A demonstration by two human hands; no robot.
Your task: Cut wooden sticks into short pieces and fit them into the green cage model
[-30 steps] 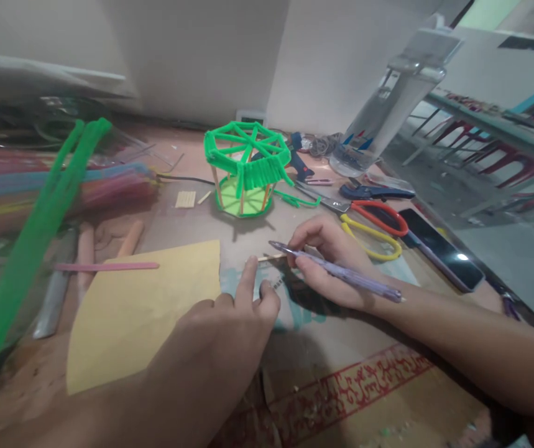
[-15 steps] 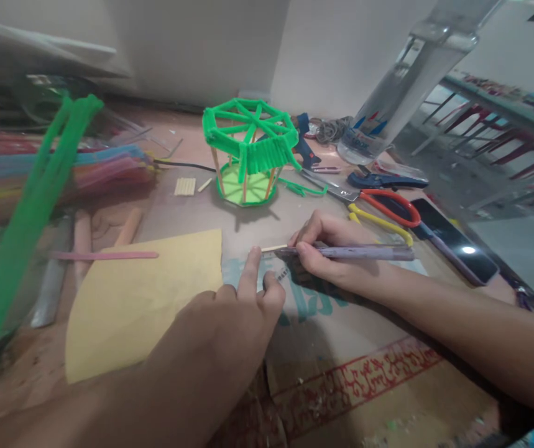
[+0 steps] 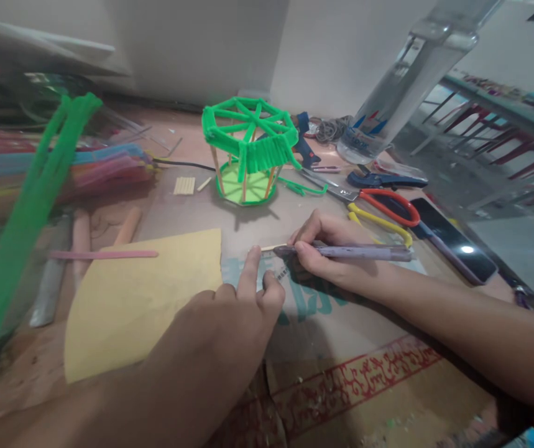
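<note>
My left hand (image 3: 234, 317) lies low on the work surface, index finger stretched out and its tip pressing the near end of a thin pale wooden stick (image 3: 269, 247). Its thumb is apart from that finger. In my right hand (image 3: 320, 246) is a slim pen-shaped purple tool (image 3: 364, 252), pinched near its dark tip, which touches or nearly touches the stick; whether it is a pen or a knife I cannot tell. The stick's far end runs under the right fingers. Beyond both hands stands a green pipe-cleaner frame (image 3: 250, 134) on thin wooden posts.
A yellow paper sheet (image 3: 145, 305) lies left, with a pink stick (image 3: 103, 254) across it. Short cut sticks (image 3: 184, 185) lie behind. Scissors (image 3: 390, 208), a phone (image 3: 457, 242) and a leaning plastic bottle (image 3: 378, 118) are right. Bundled green pipe cleaners (image 3: 24, 230) rise at left.
The purple tool has shifted very slightly left, its tip a little further along the stick. Both hands otherwise stay in place.
</note>
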